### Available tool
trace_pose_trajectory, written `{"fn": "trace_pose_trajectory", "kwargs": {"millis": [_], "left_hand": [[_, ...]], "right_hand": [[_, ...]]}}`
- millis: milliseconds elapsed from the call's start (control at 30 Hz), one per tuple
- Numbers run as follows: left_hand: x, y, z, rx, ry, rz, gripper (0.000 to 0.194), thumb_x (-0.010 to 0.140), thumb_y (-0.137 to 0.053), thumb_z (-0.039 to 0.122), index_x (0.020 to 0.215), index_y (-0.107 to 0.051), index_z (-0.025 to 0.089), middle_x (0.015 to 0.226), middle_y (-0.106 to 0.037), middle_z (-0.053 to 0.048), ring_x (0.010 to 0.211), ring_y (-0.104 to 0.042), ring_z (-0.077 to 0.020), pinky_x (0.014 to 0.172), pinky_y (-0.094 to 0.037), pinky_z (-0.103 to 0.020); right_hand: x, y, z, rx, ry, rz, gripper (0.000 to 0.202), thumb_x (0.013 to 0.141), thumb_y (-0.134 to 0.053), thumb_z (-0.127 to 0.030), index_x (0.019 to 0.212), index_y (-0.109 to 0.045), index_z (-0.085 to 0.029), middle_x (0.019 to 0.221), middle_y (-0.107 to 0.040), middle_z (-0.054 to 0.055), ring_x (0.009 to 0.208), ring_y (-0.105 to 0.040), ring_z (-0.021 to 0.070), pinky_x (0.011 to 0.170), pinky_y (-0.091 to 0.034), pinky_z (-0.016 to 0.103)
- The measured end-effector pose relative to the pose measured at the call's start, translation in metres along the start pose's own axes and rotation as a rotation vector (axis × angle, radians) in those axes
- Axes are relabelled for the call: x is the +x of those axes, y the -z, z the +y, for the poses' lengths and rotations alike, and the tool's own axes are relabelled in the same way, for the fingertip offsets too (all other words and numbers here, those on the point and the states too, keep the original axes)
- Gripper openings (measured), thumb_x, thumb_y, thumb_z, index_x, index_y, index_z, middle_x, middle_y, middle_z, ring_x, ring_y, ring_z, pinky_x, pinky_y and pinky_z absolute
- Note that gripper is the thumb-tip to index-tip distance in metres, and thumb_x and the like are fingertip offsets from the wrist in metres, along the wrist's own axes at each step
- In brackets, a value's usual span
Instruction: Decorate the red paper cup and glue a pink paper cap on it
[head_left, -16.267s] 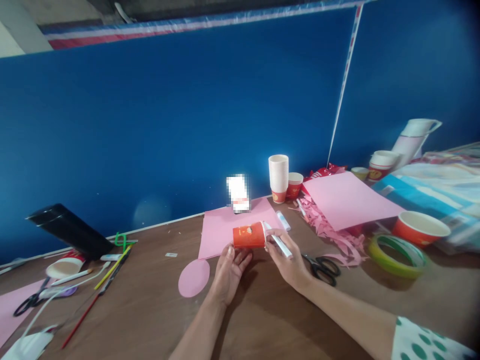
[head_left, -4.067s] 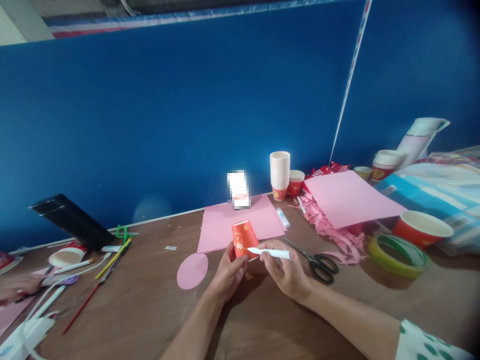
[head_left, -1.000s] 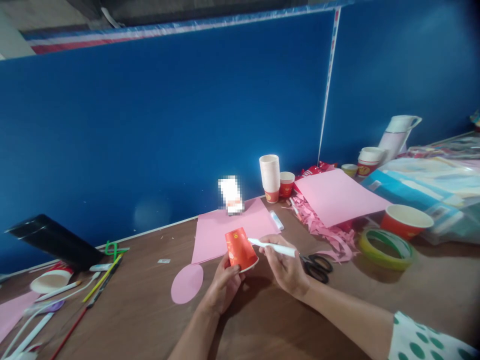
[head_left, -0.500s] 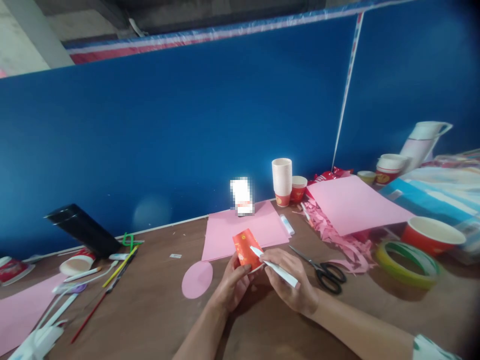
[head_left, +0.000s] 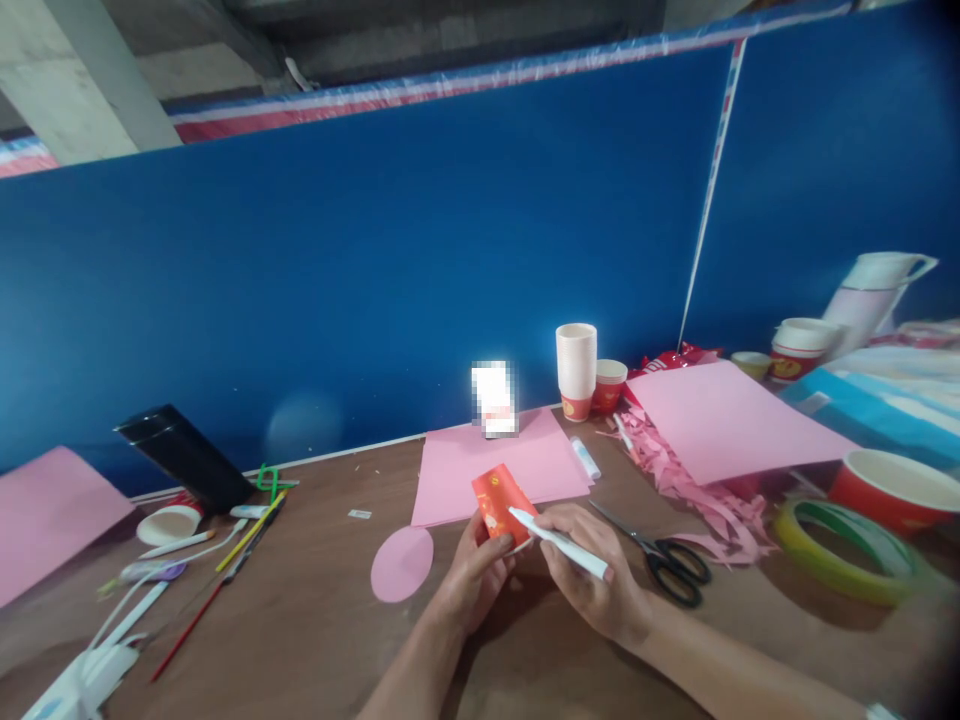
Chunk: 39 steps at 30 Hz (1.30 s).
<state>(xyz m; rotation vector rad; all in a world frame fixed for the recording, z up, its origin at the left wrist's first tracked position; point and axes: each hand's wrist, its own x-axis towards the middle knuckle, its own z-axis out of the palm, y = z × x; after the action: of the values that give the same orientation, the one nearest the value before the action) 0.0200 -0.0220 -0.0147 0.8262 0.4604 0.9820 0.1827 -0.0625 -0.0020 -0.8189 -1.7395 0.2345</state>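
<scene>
My left hand [head_left: 480,575] holds a red paper cup [head_left: 504,498] tilted, its rim toward me and its gold-marked side up. In my right hand [head_left: 600,575] is a white pen [head_left: 566,545], its tip at the cup's printed side; whether it touches the surface I cannot tell. Behind the cup lie pink sheets [head_left: 457,475] with a glue stick [head_left: 585,458] on their right edge. A pink paper oval [head_left: 402,565] rests left of my left hand. Black-handled scissors [head_left: 667,565] lie right of my right hand.
Stacked paper cups [head_left: 576,365] stand near the blue partition [head_left: 375,250]. At right are shredded pink paper [head_left: 682,470], yellow-green tape [head_left: 847,570] and a red cup [head_left: 874,495]. A black bottle [head_left: 187,455], brushes [head_left: 184,635] and a power strip [head_left: 82,685] are at left.
The view has shifted slightly, moving most things right in the picture. At the far left, a pink sheet now appears raised. Both hands keep their hold on the cup and pen.
</scene>
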Motion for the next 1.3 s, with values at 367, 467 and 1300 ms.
{"fn": "trace_pose_trajectory", "kwargs": {"millis": [367, 467, 1300], "left_hand": [[-0.0001, -0.0026, 0.0016, 0.013, 0.004, -0.003, 0.044, 0.075, -0.067, 0.020, 0.116, -0.055, 0.021, 0.110, -0.064, -0.010, 0.106, -0.058, -0.0253, 0.094, -0.040, -0.039], [-0.0004, -0.0022, 0.0010, 0.016, 0.011, 0.012, 0.052, 0.074, -0.069, 0.020, 0.122, -0.051, 0.021, 0.111, -0.064, -0.011, 0.107, -0.058, -0.0269, 0.092, -0.041, -0.039], [-0.0018, -0.0004, 0.0011, 0.030, 0.008, 0.034, 0.057, 0.070, -0.073, 0.020, 0.123, -0.051, 0.022, 0.112, -0.064, -0.009, 0.107, -0.058, -0.0258, 0.097, -0.039, -0.040]], "right_hand": [[0.0044, 0.0028, -0.0026, -0.021, -0.012, 0.033, 0.024, 0.082, -0.050, -0.009, 0.102, -0.057, -0.021, 0.087, -0.065, 0.005, 0.080, -0.061, 0.0173, 0.074, -0.049, 0.029], [0.0039, 0.0033, -0.0024, -0.007, -0.014, 0.033, 0.023, 0.083, -0.049, -0.010, 0.102, -0.058, -0.020, 0.087, -0.065, 0.005, 0.079, -0.061, 0.0171, 0.073, -0.049, 0.029], [0.0055, 0.0040, -0.0026, -0.090, -0.006, 0.007, 0.017, 0.087, -0.047, -0.015, 0.100, -0.057, -0.020, 0.084, -0.065, 0.006, 0.077, -0.063, 0.0184, 0.071, -0.051, 0.031]]}}
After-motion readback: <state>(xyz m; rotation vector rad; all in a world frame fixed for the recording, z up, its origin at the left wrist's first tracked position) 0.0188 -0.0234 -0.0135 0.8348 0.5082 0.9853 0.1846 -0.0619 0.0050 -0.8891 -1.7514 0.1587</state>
